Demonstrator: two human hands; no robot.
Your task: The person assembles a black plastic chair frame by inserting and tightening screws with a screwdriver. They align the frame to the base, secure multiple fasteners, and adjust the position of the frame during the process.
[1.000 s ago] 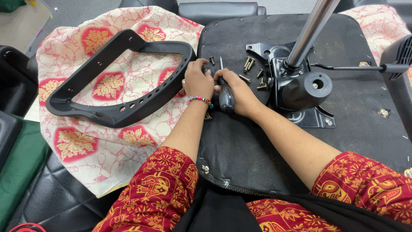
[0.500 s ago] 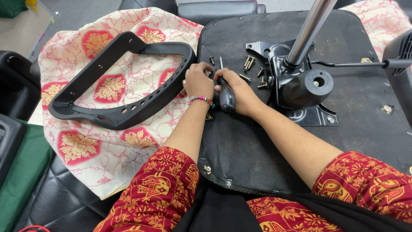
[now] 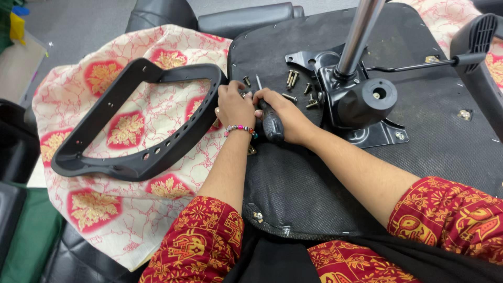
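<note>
My right hand (image 3: 285,112) grips a black-handled screwdriver (image 3: 271,123), its shaft pointing at the left edge of the upturned black chair seat (image 3: 314,178). My left hand (image 3: 234,107) rests closed beside it, fingers at the end of a black plastic armrest frame (image 3: 136,123) where it meets the seat edge. Whether those fingers pinch a screw is hidden. A beaded bracelet sits on the left wrist.
Several loose bolts (image 3: 293,84) lie on the seat by the black tilt mechanism (image 3: 361,102) with its chrome gas column (image 3: 359,34) and lever (image 3: 419,65). A patterned cream and red cloth (image 3: 105,209) lies under the armrest. A second armrest (image 3: 479,36) stands at the right.
Both hands have stayed at the same spot on the seat edge. The camera view has shifted slightly; the screwdriver and armrest hold their places.
</note>
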